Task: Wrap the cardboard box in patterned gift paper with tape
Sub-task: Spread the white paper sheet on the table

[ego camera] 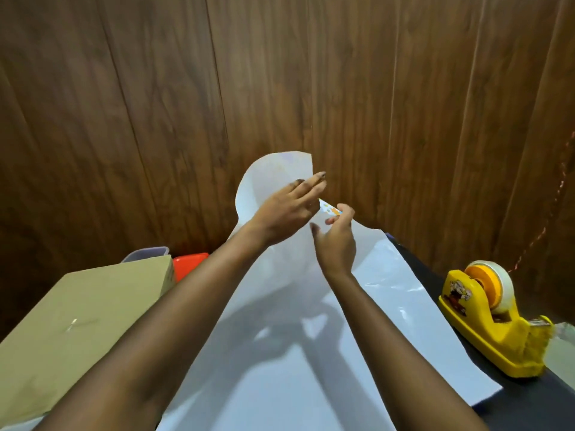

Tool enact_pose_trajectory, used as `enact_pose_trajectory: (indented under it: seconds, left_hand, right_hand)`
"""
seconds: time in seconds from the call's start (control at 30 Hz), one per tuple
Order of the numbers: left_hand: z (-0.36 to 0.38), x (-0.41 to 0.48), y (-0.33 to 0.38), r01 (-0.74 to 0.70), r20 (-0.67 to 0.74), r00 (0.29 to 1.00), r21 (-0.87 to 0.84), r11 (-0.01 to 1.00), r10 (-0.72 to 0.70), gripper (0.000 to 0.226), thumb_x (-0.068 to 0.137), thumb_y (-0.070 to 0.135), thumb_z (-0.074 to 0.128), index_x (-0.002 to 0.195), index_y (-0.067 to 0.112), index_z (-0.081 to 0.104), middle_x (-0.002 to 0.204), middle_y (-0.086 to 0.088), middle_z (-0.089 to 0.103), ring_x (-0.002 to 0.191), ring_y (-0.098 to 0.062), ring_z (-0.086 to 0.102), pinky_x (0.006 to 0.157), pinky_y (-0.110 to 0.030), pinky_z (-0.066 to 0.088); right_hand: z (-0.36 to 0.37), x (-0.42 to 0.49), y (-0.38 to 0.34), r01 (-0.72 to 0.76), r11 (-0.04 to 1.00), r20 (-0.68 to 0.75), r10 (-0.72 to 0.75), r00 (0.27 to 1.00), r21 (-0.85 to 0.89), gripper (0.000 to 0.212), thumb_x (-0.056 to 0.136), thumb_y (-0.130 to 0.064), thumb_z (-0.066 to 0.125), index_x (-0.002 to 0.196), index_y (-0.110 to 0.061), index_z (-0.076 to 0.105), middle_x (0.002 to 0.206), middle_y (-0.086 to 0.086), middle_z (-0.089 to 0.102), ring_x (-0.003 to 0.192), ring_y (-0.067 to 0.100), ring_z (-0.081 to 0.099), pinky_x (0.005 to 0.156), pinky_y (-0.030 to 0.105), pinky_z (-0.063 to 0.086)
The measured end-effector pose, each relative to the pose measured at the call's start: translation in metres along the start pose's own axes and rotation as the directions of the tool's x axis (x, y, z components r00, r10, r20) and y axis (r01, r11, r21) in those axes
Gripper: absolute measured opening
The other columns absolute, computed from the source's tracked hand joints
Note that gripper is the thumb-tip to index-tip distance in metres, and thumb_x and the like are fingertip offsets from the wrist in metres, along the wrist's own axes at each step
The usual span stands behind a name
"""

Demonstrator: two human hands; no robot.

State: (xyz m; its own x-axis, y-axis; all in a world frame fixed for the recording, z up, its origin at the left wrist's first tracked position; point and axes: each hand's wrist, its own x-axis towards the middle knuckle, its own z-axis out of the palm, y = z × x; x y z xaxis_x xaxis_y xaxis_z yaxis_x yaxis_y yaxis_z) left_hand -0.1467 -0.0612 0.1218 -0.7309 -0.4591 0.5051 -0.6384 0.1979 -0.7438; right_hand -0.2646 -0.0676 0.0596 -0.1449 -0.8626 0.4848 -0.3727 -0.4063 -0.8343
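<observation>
Cardboard box (84,312) sits far left on the bench (529,409), off the paper. My left hand (286,213) rests straight-fingered on the curling gift paper (280,368), white side up. My right hand (336,244) pinches its far edge in curled fingers. I'd flatten that curl fully before sliding the box on. Tape dispenser (485,306) waits on the right.

The right hand (336,241) pinches the raised edge of the gift paper (280,362); the left hand (289,213) touches it.
</observation>
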Motion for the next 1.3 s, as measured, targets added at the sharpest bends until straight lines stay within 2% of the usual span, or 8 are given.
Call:
enact_pose_trajectory:
  seconds: [0.2,0.33,0.5,0.6,0.77,0.97,1.1,1.3]
  left_hand:
    - [-0.008,-0.015,0.002,0.027,-0.039,0.999,0.054,0.998,-0.025,0.025,0.077,-0.001,0.063,0.101,0.003,0.07,0.127,-0.019,0.058,0.124,-0.035,0.049,0.098,-0.041,0.044]
    - [-0.037,-0.05,0.025,0.386,-0.014,0.922,0.099,0.917,-0.386,0.072,0.075,0.004,0.063,0.141,0.01,0.037,0.148,-0.019,0.028,0.138,-0.037,0.024,0.113,-0.052,0.014]
    - [-0.089,-0.105,0.041,0.819,0.239,0.51,0.157,0.551,-0.826,0.092,0.07,0.029,0.076,0.145,0.009,0.026,0.132,-0.021,0.047,0.123,-0.038,0.044,0.106,-0.056,0.02]
    - [-0.099,-0.104,0.021,0.953,0.468,0.231,0.068,0.295,-0.853,0.036,0.089,0.019,0.058,0.124,0.017,0.049,0.099,-0.006,0.066,0.098,-0.026,0.057,0.099,-0.042,0.028]
    - [-0.104,-0.06,-0.033,0.922,0.243,0.383,-0.051,0.383,-0.891,0.02,0.087,0.003,0.047,0.084,0.013,0.064,0.089,-0.007,0.066,0.088,-0.031,0.058,0.086,-0.038,0.036]
    - [-0.065,0.001,-0.079,0.651,0.22,0.714,0.141,0.746,-0.665,0.026,0.083,-0.005,0.043,0.094,0.006,0.064,0.096,-0.012,0.062,0.097,-0.031,0.049,0.085,-0.041,0.032]
    - [-0.016,-0.01,-0.07,0.571,0.157,0.768,0.27,0.775,-0.621,0.03,0.079,0.0,0.05,0.104,0.01,0.062,0.117,-0.01,0.053,0.111,-0.028,0.045,0.09,-0.039,0.037]
    - [0.049,-0.052,-0.033,0.722,0.243,0.678,-0.041,0.691,-0.694,0.071,0.09,0.008,0.044,0.149,0.005,0.006,0.157,-0.013,0.003,0.144,-0.031,0.008,0.115,-0.042,0.017]
  right_hand:
    - [-0.001,0.027,-0.004,0.03,0.986,-0.047,-0.038,0.998,-0.163,0.027,0.096,-0.027,0.05,0.116,-0.014,0.062,0.109,0.007,0.067,0.096,0.024,0.062,0.071,0.028,0.047]
    - [-0.006,0.045,-0.009,0.021,0.985,-0.153,-0.047,0.987,-0.169,0.029,0.097,-0.023,0.046,0.086,-0.008,0.067,0.084,0.007,0.067,0.069,0.017,0.051,0.059,0.021,0.035]
    - [-0.015,0.058,-0.008,-0.066,0.991,-0.256,0.035,0.966,-0.114,0.037,0.095,-0.019,0.047,0.059,-0.011,0.046,0.057,0.002,0.046,0.051,0.014,0.04,0.048,0.02,0.023]
    - [-0.021,0.059,-0.003,-0.072,0.996,-0.278,0.057,0.959,-0.044,0.03,0.094,-0.019,0.047,0.067,-0.008,0.054,0.066,0.007,0.058,0.06,0.021,0.051,0.048,0.019,0.026]
    - [-0.034,0.046,0.001,0.021,0.986,-0.296,0.03,0.955,0.167,0.044,0.093,-0.017,0.052,0.136,-0.014,0.043,0.09,0.0,0.059,0.079,0.023,0.063,0.068,0.032,0.053]
    - [-0.01,-0.012,0.045,-0.083,0.991,-0.031,0.087,0.996,0.106,0.067,0.086,-0.009,0.053,0.144,-0.02,0.022,0.112,0.005,0.055,0.093,0.032,0.059,0.078,0.037,0.045]
    - [0.01,-0.038,0.089,-0.108,0.99,0.331,0.131,0.934,-0.086,0.074,0.089,-0.014,0.056,0.149,-0.021,0.013,0.146,0.004,0.036,0.121,0.027,0.05,0.092,0.037,0.046]
    - [0.024,-0.04,0.119,0.07,0.933,0.546,0.145,0.825,-0.353,0.058,0.096,-0.03,0.048,0.148,-0.024,0.023,0.155,-0.006,0.022,0.139,0.02,0.026,0.108,0.034,0.027]
